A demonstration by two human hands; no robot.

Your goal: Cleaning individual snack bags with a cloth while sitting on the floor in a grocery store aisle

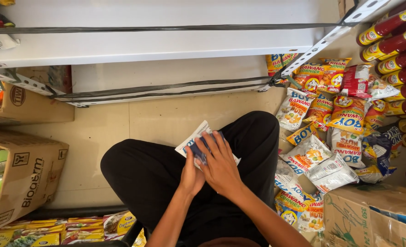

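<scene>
Your right hand (220,161) lies flat over a small snack packet (202,145), fingers spread and pressing on it, not curled shut. Your left hand (191,176) sits just under and beside the right, thumb side touching the packet's lower edge; whether it actually pinches the packet, can't tell, the right hand covers it. Packet is white and blue and rests on your lap, on the black trousers (157,178). Using it as the reference for everything else:

- White shelf boards (157,41), two tiers with black straps across their front edges, up beyond the packet. Biggest thing in view.
- Tan tile floor (166,119), directly beyond the packet, between your knees and the lower shelf.
- Open cardboard box (27,174), well to the left of the packet, tilted, green packs showing inside it.
- Second cardboard box (372,215), lower right of the packet, near your right elbow.
- Pile of snack bags (322,132), right of the packet, close against your right leg; yellow, orange, white and blue bags heaped loosely on the floor.
- Row of red bottles with yellow labels (400,55), far right and up from the packet, lying side by side.
- Flat packets (75,228), lower left of the packet, in a row by your left leg.
</scene>
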